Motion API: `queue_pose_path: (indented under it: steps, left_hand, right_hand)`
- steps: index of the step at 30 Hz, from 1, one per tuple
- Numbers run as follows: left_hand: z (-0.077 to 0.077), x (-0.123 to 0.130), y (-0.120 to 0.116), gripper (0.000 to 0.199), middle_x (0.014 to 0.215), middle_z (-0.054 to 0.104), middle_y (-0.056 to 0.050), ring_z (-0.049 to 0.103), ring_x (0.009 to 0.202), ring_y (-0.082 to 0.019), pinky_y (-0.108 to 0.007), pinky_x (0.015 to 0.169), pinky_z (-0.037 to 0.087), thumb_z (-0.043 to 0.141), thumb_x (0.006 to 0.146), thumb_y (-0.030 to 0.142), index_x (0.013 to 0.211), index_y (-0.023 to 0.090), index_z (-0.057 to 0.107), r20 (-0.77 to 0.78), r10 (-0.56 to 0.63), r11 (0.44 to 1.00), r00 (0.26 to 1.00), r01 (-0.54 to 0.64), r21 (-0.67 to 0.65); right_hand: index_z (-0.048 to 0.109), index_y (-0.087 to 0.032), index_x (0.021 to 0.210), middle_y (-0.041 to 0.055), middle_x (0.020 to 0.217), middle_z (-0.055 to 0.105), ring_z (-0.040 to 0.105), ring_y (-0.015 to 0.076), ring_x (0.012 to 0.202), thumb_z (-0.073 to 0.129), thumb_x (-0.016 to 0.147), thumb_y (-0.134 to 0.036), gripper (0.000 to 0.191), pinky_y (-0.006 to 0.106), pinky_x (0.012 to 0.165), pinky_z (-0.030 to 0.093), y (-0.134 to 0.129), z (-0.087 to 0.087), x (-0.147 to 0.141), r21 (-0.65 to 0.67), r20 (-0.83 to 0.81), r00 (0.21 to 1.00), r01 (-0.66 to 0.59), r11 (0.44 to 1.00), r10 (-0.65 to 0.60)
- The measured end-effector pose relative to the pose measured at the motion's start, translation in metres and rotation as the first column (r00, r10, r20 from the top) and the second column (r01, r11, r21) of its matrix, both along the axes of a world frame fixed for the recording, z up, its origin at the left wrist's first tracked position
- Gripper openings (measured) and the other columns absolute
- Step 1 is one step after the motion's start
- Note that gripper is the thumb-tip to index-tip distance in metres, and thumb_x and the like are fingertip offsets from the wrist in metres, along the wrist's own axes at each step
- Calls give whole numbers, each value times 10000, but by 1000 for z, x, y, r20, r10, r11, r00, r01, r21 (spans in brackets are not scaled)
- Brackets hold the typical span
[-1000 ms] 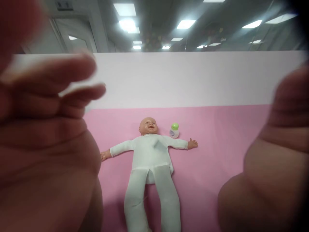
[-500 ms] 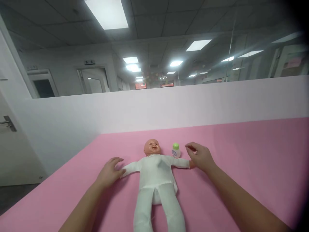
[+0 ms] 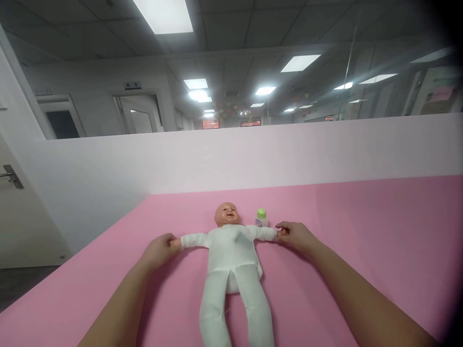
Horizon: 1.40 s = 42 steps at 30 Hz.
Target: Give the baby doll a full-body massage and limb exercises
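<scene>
A baby doll (image 3: 233,246) with a hard head and a white cloth body lies on its back on the pink surface, arms spread out to both sides. My left hand (image 3: 159,249) is closed round the doll's hand on the left of the view. On the other side, my right hand (image 3: 295,236) pinches the doll's other hand between thumb and fingers. Just behind that outstretched arm stands a small clear bottle (image 3: 261,218) with a green cap, its lower part hidden by the sleeve.
The pink padded surface (image 3: 379,231) runs back to a low white wall (image 3: 289,154) with a glass pane above it. A white door (image 3: 25,221) with a metal handle is at the left. Beyond the glass are ceiling lights and doorways.
Both my hands have closed on the doll's hands, where before they were loosely open beside them. The doll's arms now lie straighter out to the sides.
</scene>
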State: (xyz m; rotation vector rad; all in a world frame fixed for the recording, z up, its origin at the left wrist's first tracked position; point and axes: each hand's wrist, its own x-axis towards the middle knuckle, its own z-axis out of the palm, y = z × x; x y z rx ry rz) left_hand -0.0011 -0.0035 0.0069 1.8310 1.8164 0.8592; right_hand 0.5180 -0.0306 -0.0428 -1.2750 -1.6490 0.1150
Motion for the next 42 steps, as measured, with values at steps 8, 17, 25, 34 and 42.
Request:
queue_pose_path:
  steps: [8, 17, 25, 34, 42]
  left_hand:
    - [8, 83, -26, 397, 1093, 755, -38, 690, 950, -246, -323, 802, 519, 733, 798, 453, 1137, 249, 706, 91, -61, 948, 994, 29, 316]
    - [-10, 127, -42, 175, 998, 761, -43, 685, 927, -235, -370, 854, 515, 586, 943, 240, 1025, 270, 738, -353, -409, 775, 842, 524, 352]
    - [-14, 122, -37, 236, 1089, 733, -65, 649, 1018, -250, -392, 898, 511, 583, 949, 204, 1147, 270, 694, -433, -418, 740, 799, 576, 348]
    - [-20, 104, -21, 544, 1251, 709, -81, 684, 1088, -286, -380, 823, 541, 593, 953, 440, 1464, 277, 505, -40, -132, 920, 991, 137, 367]
    - [-25, 47, 23, 544, 1121, 723, -114, 741, 893, -269, -359, 717, 576, 716, 783, 449, 1253, 211, 582, 560, 187, 961, 807, -269, 66]
  right_hand:
    - [654, -249, 1333, 61, 1081, 748, 700, 231, 851, 764, 839, -381, 522, 382, 795, 615, -17, 24, -64, -31, -280, 957, -89, 996, 76]
    - [764, -331, 1069, -33, 1106, 772, 657, 219, 1091, 617, 946, -127, 280, 400, 1020, 524, -42, 29, -119, -119, 263, 841, -459, 881, 473]
    - [737, -337, 1206, -19, 1212, 750, 655, 222, 1164, 611, 983, -158, 313, 426, 1073, 481, -35, 23, -117, -122, 276, 818, -491, 862, 505]
    - [675, -310, 1322, 41, 1170, 742, 686, 262, 1035, 642, 936, -275, 389, 426, 915, 562, -27, 16, -101, -115, 70, 964, -249, 962, 258]
    - [631, -234, 1298, 73, 1152, 752, 736, 270, 1020, 656, 876, -494, 497, 409, 876, 610, 15, -3, -40, -183, -380, 912, 90, 979, -155]
